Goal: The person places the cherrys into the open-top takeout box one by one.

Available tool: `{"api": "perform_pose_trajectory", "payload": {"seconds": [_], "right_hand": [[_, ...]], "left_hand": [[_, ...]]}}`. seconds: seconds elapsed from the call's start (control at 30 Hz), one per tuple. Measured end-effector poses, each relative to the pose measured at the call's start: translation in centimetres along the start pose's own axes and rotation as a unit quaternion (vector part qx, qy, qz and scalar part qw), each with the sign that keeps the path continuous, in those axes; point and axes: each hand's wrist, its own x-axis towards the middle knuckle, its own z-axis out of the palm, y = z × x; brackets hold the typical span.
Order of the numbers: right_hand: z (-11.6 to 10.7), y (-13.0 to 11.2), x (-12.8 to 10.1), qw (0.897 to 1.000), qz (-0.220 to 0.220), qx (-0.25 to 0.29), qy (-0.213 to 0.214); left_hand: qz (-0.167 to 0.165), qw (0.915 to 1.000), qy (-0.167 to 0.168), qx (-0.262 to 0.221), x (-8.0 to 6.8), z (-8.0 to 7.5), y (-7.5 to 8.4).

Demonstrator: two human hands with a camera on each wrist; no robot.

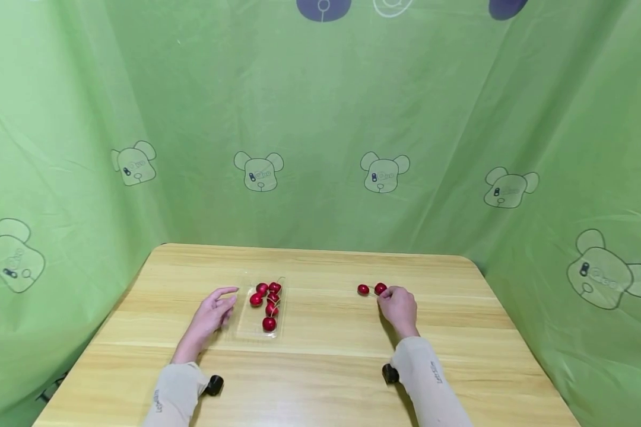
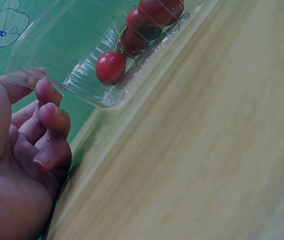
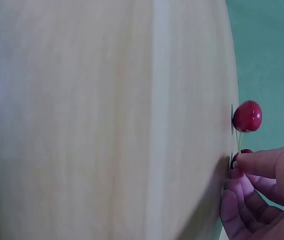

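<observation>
1. Cherry count first: six in the clear tray [image 1: 248, 332], piled toward its far end, at least as far as I can make out from the head view. Two more sit loose on the table [image 1: 326, 367], off to the right.
2. The loose pair: the left cherry [image 1: 363, 289] lies on its own, and the right cherry [image 1: 380, 289] is the one at the fingertips.
3. The right hand [image 1: 399, 308] has its fingers curled in, thumb and fingertips pinching that right cherry. In the right wrist view it's mostly hidden behind the fingertips [image 3: 254, 162], just a sliver of red showing, and the other cherry sits just past them with its stem running back toward the pinch.
4. The left hand [image 1: 213, 311] rests on the table just left of the tray. Fingers are relaxed and loosely bent, not gripping anything. In the left wrist view the fingertips [image 2: 44, 90] are right up at the tray's near corner. Can't tell if they actually touch it.
5. One tray, two hands, and a beige sleeve on each arm.
</observation>
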Motion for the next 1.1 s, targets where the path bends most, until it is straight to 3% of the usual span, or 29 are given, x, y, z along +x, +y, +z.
{"api": "perform_pose_trajectory", "payload": {"seconds": [0.63, 1.1], "right_hand": [[-0.5, -1.1, -0.4, 0.999, -0.010, 0.033, -0.007], [-1.1, -2.2, -0.7, 0.998, -0.030, 0.048, -0.014]], "left_hand": [[0.006, 0.9998, -0.007, 0.018, 0.1, 0.0, 0.3], [-0.001, 1.0000, 0.001, 0.003, 0.0, 0.0, -0.1]]}}
